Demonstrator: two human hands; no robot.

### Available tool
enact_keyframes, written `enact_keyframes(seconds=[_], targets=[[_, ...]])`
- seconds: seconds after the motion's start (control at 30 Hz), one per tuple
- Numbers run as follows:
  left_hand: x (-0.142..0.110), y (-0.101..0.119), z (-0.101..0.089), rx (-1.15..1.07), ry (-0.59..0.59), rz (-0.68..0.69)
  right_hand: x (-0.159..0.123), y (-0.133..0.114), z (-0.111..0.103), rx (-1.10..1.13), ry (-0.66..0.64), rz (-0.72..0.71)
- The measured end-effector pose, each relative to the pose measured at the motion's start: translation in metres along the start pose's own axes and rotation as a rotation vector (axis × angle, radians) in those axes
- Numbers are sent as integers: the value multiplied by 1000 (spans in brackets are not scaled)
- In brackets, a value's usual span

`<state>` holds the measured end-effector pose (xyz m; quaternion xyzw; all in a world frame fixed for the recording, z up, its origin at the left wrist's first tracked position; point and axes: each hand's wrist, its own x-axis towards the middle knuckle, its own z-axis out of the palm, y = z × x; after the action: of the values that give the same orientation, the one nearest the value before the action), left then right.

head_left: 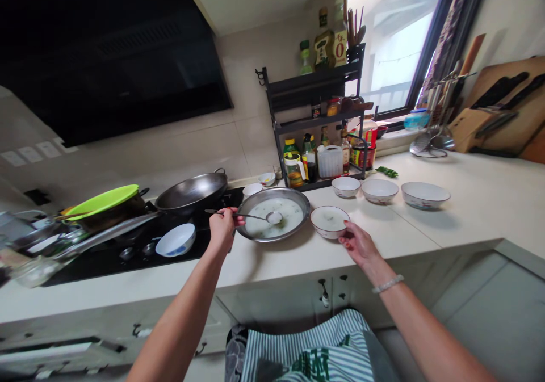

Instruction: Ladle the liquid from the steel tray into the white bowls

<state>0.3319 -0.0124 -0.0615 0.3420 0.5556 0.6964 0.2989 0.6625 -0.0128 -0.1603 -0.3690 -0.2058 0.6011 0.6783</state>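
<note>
My left hand (224,227) is closed around the handle of a metal ladle (254,217). The ladle's bowl rests in whitish porridge with green bits, inside a wide steel basin (305,201) on the counter. To the right of the basin, my right hand (356,241) grips the rim of a small white bowl (327,232), thumb at the edge. That bowl holds some of the same whitish porridge. Further right stand three more white bowls: a small one (346,187), a middle one (380,191) and a wider one (426,195).
A black hob (102,263) on the left carries a wok (191,194), a tilted white bowl (176,241) and a pot under a lime-green strainer (102,199). Behind the basin rises a black spice rack (315,81) with bottles. A knife block (472,126) stands at the right.
</note>
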Motion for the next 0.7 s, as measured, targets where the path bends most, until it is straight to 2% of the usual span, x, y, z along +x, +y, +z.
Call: enact_keyframes(seconds=[0.7], targets=[[-7, 19, 14, -62, -16, -41, 2, 1, -2, -9, 3, 11]])
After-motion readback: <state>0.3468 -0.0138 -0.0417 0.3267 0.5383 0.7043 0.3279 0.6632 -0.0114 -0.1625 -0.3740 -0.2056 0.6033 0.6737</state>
